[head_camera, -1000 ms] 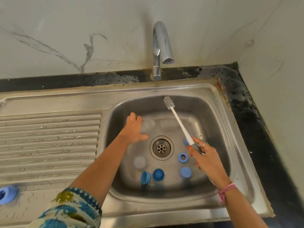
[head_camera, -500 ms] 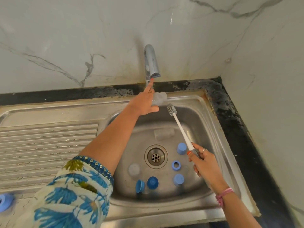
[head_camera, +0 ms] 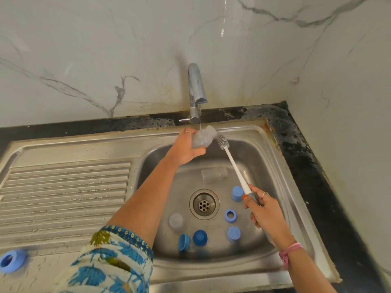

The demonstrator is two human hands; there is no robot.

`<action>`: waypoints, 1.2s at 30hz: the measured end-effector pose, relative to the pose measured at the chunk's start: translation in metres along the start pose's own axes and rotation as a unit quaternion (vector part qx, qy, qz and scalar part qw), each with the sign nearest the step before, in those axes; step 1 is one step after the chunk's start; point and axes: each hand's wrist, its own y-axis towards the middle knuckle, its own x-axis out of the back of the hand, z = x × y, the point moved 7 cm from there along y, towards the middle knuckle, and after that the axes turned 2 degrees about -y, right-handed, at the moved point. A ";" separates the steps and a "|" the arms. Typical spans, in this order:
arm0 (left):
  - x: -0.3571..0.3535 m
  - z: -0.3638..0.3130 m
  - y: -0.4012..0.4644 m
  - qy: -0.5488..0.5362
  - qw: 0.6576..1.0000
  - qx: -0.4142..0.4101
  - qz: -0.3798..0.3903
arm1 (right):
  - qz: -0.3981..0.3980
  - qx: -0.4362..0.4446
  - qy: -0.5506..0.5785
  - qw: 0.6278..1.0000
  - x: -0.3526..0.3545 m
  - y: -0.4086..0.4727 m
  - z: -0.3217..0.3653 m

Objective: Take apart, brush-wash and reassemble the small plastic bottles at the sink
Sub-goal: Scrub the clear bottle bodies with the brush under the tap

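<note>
nearest, bottom left: floral sleeve (head_camera: 110,265), cut off by the frame edge. blue ring cap (head_camera: 11,261) sits on the draining board (head_camera: 63,197), blurry, partly cut off at the left edge. right wrist w/ a pink band (head_camera: 288,251), forearm runs out of frame.

in the sink (head_camera: 273,178) front: blue caps in a loose row, one on its side (head_camera: 183,242), a darker one (head_camera: 200,237), a paler one (head_camera: 233,234); a ring-shaped one (head_camera: 230,216) and another cap (head_camera: 237,193) nearer the right hand. clear cup-like piece (head_camera: 175,220) left of the drain (head_camera: 204,204), hard to make out. a 2nd clear bottle (head_camera: 214,174) lies behind the drain, faint against the steel.

right hand (head_camera: 265,210) grips the grey end of the brush (head_camera: 234,166); bristle head just beside the held bottle, can't tell if touching.

left hand (head_camera: 186,148) is wrapped round a clear bottle (head_camera: 203,138) under the tap (head_camera: 195,89), thin stream of water hitting it. bottle's opening not clear. marble wall (head_camera: 105,49) behind.
</note>
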 end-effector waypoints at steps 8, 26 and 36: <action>-0.019 0.014 -0.032 -0.289 0.949 0.088 -0.087 | -0.017 -0.004 0.000 1.000 0.011 -0.004 -0.008; -0.020 0.026 -0.039 -0.354 0.921 0.102 -0.127 | -0.004 0.018 -0.017 1.000 0.022 -0.020 -0.004; 0.019 0.027 -0.024 -0.263 0.959 0.059 -0.081 | 0.008 0.176 -0.237 0.955 0.048 -0.015 0.039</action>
